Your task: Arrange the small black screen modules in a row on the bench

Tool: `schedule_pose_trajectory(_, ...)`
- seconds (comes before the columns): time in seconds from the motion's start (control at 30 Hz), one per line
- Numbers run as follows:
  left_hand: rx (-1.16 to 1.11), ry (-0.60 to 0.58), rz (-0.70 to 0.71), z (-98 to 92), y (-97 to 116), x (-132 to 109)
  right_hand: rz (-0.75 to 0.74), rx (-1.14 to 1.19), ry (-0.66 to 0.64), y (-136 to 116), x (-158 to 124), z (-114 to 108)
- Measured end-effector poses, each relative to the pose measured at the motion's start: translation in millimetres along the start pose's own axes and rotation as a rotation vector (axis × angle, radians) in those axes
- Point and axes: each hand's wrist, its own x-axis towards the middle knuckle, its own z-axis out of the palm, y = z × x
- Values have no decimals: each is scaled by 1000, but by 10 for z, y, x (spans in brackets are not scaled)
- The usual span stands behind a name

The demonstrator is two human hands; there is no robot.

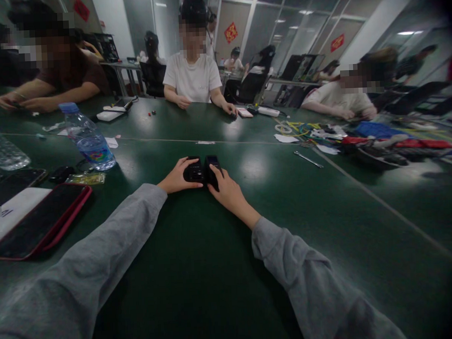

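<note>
Two small black box-like pieces sit side by side on the dark green table (pixel 192 251), a narrow gap between them. My left hand (pixel 177 176) is closed around the outer side of the left black piece (pixel 193 172), which has a glossy, uneven face. On the right black piece (pixel 212 161), a smoother block, my right hand (pixel 227 188) rests with its fingers along the top and side and the thumb near the front edge. My fingers cover part of both pieces, and I cannot make out exactly what kind of things they are.
Left of my arm lie a phone in a red case (pixel 44 217), a small yellow packet (pixel 86 179) and a water bottle (pixel 90 138). A wrench (pixel 308 159) lies to the right, near piled cables and tools (pixel 322 133). Across the table sits a person in white (pixel 192 76).
</note>
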Motion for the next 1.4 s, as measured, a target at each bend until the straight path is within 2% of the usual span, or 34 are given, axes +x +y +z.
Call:
schedule_pose_trajectory(0.23,24,8,0,7,22,-1,75,76,40,-35,24,38)
schedule_pose_trajectory(0.5,29,-8,-25,3,8,10,-5,91,-16,-47,14,42)
schedule_pose_trajectory(0.83,40,11,6,12,-25,7,-15,95,-3,-37,4,45)
schedule_pose_trajectory(1.1,69,65,43,5,40,-3,7,52,-18,-65,-2,22)
schedule_pose_trajectory(1.27,86,119,44,-9,156,-35,59,48,4,-45,-1,7)
schedule_pose_trajectory(1.4,55,183,43,-138,292,-7,98,55,29,-32,5,-2)
